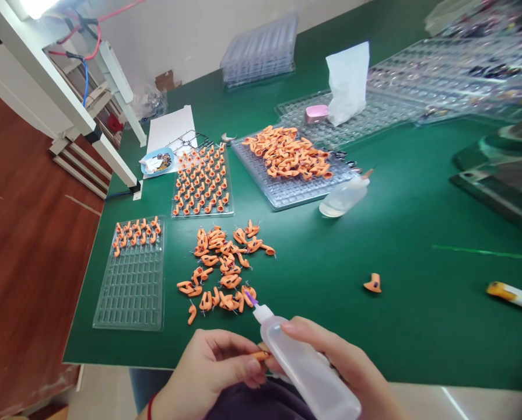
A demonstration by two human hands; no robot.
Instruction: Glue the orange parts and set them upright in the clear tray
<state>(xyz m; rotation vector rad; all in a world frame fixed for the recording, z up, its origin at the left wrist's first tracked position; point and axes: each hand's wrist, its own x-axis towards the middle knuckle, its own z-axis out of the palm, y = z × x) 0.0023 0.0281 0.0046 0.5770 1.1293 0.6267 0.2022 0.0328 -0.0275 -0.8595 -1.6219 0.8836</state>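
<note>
At the table's near edge, my left hand pinches a small orange earbud shell between thumb and fingers. My right hand is wrapped round a translucent squeeze bottle with a white cap and a purple needle tip. The bottle tilts so its tip points away, up and to the left, toward a loose pile of orange earbud shells with thin wires. Part of the shell in my left hand is hidden by fingers and the bottle. One single orange shell lies apart on the right.
A partly filled clear tray lies left, a fuller tray behind it. Stacked trays bear heaped orange shells. A second bottle lies tilted beside them. A yellow-and-white pen-like tool is at right; a metal frame stands left.
</note>
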